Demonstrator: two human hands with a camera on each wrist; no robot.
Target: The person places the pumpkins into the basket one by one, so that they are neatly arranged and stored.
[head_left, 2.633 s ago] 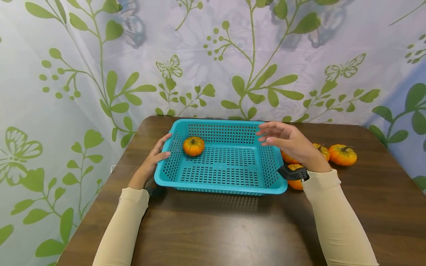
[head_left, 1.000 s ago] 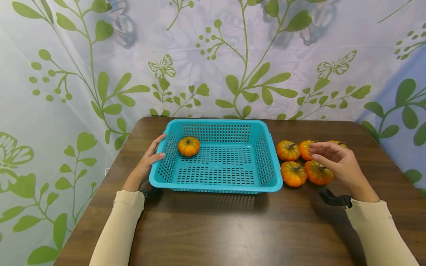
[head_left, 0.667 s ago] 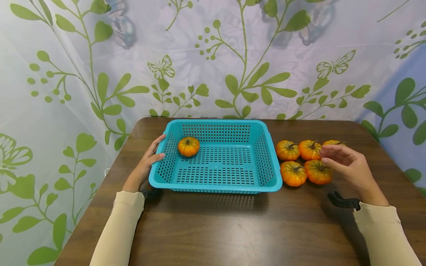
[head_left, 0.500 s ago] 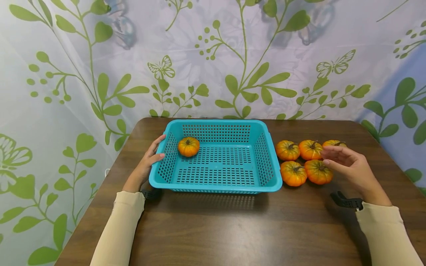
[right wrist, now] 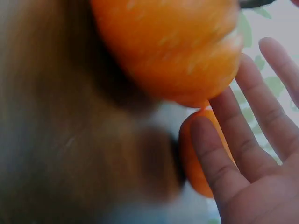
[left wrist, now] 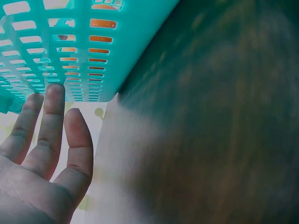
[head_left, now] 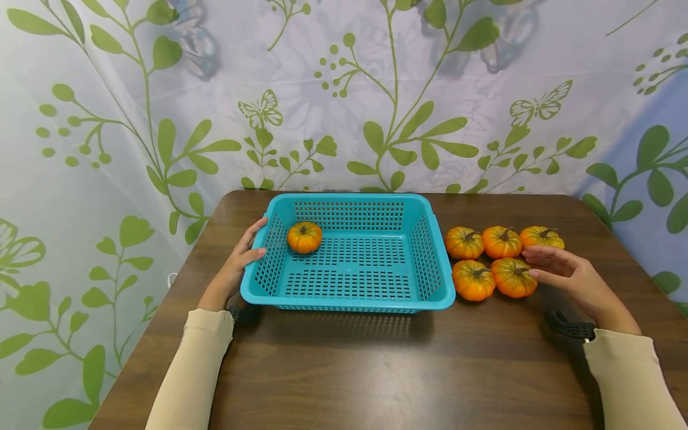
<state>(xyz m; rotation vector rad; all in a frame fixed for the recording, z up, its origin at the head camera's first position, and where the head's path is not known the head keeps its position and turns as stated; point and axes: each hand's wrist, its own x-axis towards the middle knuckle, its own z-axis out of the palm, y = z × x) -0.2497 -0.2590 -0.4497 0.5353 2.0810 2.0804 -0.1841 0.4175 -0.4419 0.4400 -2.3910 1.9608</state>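
Observation:
A turquoise plastic basket (head_left: 349, 304) stands on the table with one small orange pumpkin (head_left: 304, 237) at its left end. My left hand (head_left: 236, 266) rests against the basket's left rim; in the left wrist view its nearly straight fingers (left wrist: 50, 116) touch the slotted side. To the basket's right sit several more small pumpkins in two rows. My right hand (head_left: 580, 286) is beside the front-row right pumpkin (head_left: 513, 278), fingers spread and loosely bent, holding nothing. The right wrist view has a large pumpkin (right wrist: 173, 46) close to the fingertips; contact there cannot be told.
Two more pumpkins, front left (head_left: 473, 280) and back left (head_left: 464, 243), sit near the basket's right wall. Behind the right hand's fingers is the back right pumpkin (head_left: 543, 236). A leaf-patterned curtain (head_left: 344, 107) hangs along the brown wooden table's (head_left: 349, 370) far edge.
My right hand has moved from above the basket's right end to the pumpkins, lately dropping lower and uncovering the back right one. The left hand stays at the basket's rim.

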